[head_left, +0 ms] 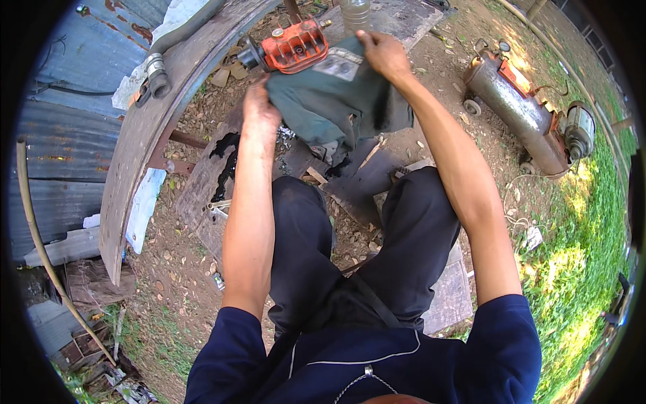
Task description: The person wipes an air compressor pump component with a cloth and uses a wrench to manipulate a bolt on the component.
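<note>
A dark green cloth (pixel 315 101), with a pale printed patch, is stretched between my two hands in front of my knees. My left hand (pixel 260 106) is closed on its left edge. The upper right corner is pinched by my right hand (pixel 385 55), thumb at the top. Just beyond the cloth sits an orange finned machine part (pixel 295 47) with a dark round end, its near side partly covered by the cloth. A clear plastic container (pixel 354 15) stands beside it, cut off by the upper part of the view.
To the left, a curved wooden bench (pixel 145 145) carries a grey metal fitting (pixel 157 75). A rusty compressor tank (pixel 515 101) with a gauge and motor lies on the ground at right. Oil-stained boards (pixel 232 158) lie under the cloth. Corrugated metal sheets (pixel 67 148) line the left side.
</note>
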Tool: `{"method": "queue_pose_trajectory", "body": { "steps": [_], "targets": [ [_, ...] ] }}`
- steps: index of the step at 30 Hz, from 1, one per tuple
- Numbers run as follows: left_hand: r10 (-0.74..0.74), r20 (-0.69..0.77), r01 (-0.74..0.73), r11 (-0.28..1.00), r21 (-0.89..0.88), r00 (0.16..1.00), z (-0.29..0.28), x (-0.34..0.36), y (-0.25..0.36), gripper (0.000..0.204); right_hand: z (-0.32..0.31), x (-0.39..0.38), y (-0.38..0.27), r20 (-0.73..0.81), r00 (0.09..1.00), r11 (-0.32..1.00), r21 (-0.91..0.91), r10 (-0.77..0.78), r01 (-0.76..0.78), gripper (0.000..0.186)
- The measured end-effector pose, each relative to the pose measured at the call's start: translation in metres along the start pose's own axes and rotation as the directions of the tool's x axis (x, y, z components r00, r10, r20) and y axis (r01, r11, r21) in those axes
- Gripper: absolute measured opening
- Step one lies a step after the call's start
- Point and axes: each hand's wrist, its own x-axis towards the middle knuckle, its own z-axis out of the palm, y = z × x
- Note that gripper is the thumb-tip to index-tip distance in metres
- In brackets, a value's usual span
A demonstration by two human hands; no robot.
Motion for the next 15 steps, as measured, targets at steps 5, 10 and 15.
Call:
{"method": "queue_pose_trajectory", "body": {
  "steps": [5, 10, 15],
  "targets": [
    [0.090, 0.018, -0.090, 0.996, -0.013, 0.996, -0.029, -0.006, 0.022, 0.027, 0.000, -0.018, -0.044, 0.094, 0.994, 0.998, -0.021, -0.056, 0.058, 0.043],
    [-0.004, -0.029, 0.009, 0.988, 0.157, 1.000, -0.007, -0.012, 0.008, 0.024, -0.006, 0.010, -0.001, -0.017, 0.999, 0.998, -0.056, 0.034, -0.035, 0.045],
    [0.124, 0.026, -0.122, 0.991, -0.057, 0.992, -0.048, -0.008, 0.013, 0.020, 0.010, -0.002, -0.027, 0.036, 0.999, 0.999, -0.040, 0.013, -0.012, 0.044]
  ]
}}
